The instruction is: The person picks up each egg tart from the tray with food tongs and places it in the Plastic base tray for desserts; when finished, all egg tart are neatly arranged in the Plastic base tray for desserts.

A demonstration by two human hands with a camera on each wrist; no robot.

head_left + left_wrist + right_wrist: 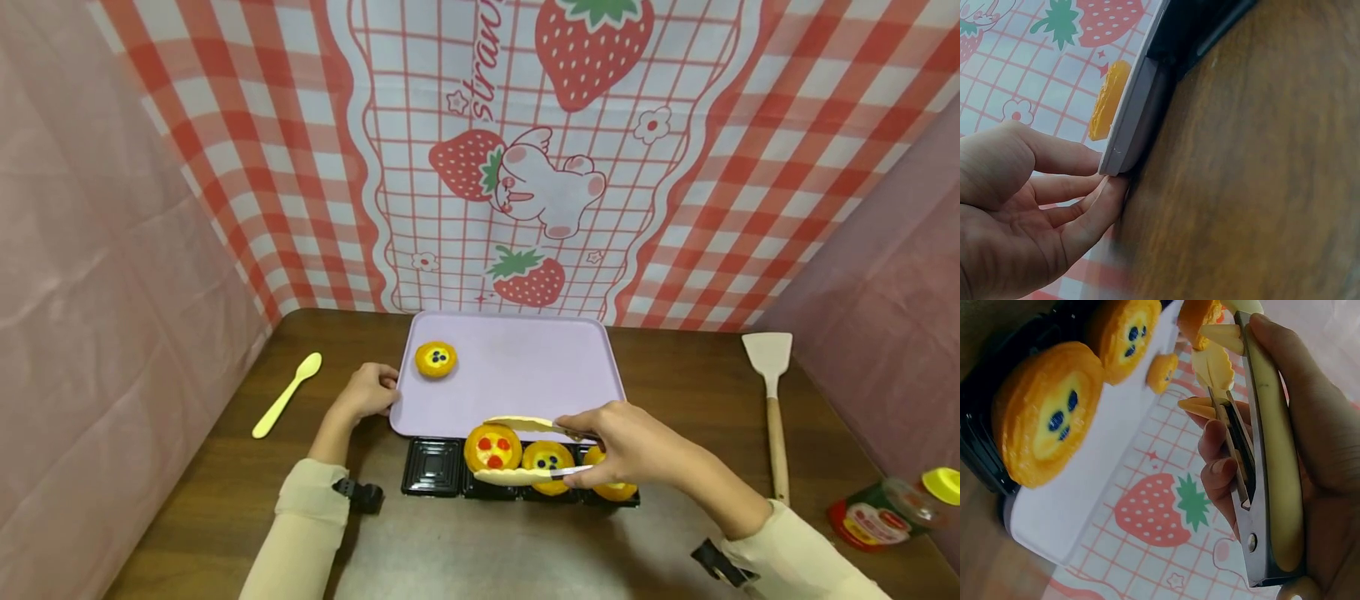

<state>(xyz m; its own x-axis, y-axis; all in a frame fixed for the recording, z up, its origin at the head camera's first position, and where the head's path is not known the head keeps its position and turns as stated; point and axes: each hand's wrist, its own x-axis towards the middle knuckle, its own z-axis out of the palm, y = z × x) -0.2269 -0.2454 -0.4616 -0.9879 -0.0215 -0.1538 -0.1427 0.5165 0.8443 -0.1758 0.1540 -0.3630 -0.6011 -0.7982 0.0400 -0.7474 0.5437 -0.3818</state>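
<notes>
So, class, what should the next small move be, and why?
Probably settling the red-topped tart into the black container: the tongs in the right hand flank it over a compartment, and the blue-dotted tart beside it sits in its own.

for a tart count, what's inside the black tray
Blue-dotted tarts sit in the two right compartments; the leftmost compartment is empty. Tongs hold a red-dotted tart over the second compartment. The tarts hide what lies beneath them.
</notes>
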